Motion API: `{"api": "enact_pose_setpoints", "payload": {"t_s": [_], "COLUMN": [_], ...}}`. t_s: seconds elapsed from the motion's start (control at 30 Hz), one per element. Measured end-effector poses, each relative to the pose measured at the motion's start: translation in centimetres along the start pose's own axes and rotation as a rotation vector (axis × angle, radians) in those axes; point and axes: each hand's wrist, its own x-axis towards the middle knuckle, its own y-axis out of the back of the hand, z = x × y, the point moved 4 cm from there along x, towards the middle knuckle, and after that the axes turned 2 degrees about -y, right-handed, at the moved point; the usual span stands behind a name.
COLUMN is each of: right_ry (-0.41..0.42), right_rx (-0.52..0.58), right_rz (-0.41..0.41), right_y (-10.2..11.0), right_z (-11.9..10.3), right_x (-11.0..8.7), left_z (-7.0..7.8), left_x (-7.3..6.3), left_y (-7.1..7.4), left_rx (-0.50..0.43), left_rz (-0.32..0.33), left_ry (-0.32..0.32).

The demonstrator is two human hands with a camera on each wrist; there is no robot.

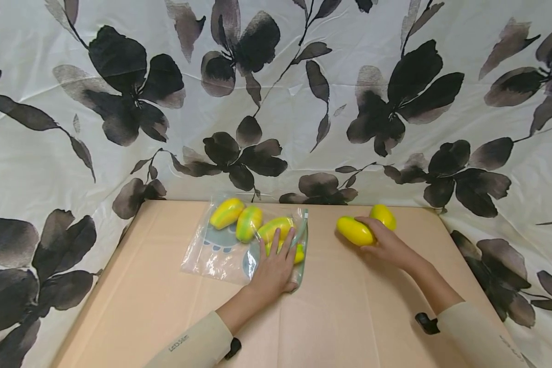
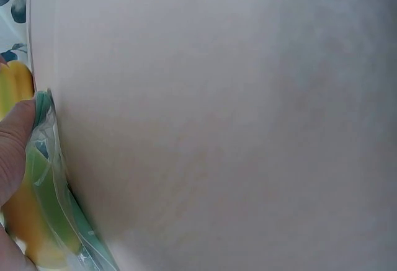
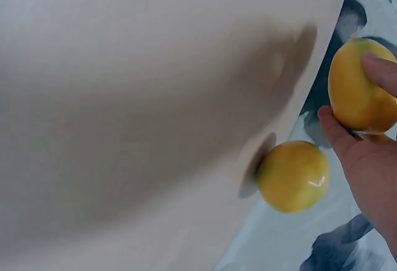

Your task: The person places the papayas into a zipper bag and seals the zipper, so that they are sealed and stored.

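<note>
A clear zip bag [image 1: 198, 258] with pale blue print lies flat, holding several yellow fruits with green streaks [image 1: 227, 213]. Spread over the bag's right part, my left hand [image 1: 272, 268] rests with extended fingers on the fruit inside. The left wrist view shows the thumb beside the bag's green zip edge [image 2: 42, 106]. My right hand [image 1: 386, 245] grips a smooth yellow mango [image 1: 353, 231] between thumb and fingers. In the right wrist view that mango appears lifted off the surface. Just behind the right hand sits a second yellow mango [image 1: 383, 216], untouched in the right wrist view.
Both hands work over a tan cardboard surface [image 1: 340, 317] with faint fold lines. A white cloth with dark flowers [image 1: 303, 102] rises behind its back edge and hangs along both sides. Dark straps' clips [image 1: 427, 323] show at the sleeves.
</note>
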Motion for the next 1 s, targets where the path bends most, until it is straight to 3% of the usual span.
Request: {"api": "enact_pose_setpoints", "payload": {"t_s": [0.4, 0.77, 1.0], "right_ry": [0.043, 0.124, 0.134], "right_rx": [0.024, 0.016, 0.029], "right_rz": [-0.143, -0.244, -0.267], "right_y": [-2.1, -3.5, -3.9], "right_z": [-3.8, -5.6, -5.8], "right_x": [0.2, 0.7, 1.0], "left_z": [-0.1, 0.0, 0.0], "left_x": [-0.2, -0.3, -0.5], "left_y": [0.0, 0.1, 0.1], "left_rx": [0.005, -0.010, -0.007], "left_rz": [0.009, -0.003, -0.004], "left_ry": [-0.009, -0.005, -0.006]}}
